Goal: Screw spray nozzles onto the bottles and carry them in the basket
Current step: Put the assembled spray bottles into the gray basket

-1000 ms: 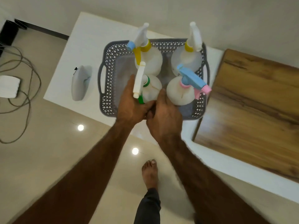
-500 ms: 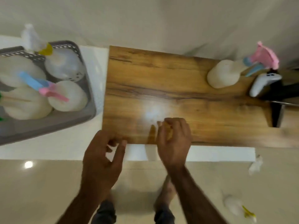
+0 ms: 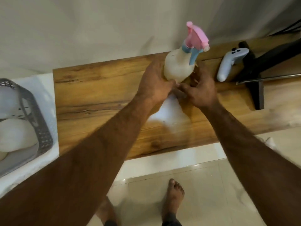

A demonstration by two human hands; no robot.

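Wooden bench (image 3: 101, 95) now fills the view; half a second ago both hands hovered empty at its near edge, and a second ago they were at the basket (image 3: 40, 128), which now sits at nine o'clock holding white bottles. The left hand (image 3: 154, 84) has since closed its fingers around the spray bottle (image 3: 177, 67) at one o'clock, its pink nozzle already fitted. The right hand (image 3: 200, 90) is beside the base, fingers spread, not clearly gripping. Judgement: this bottle is next for the basket.
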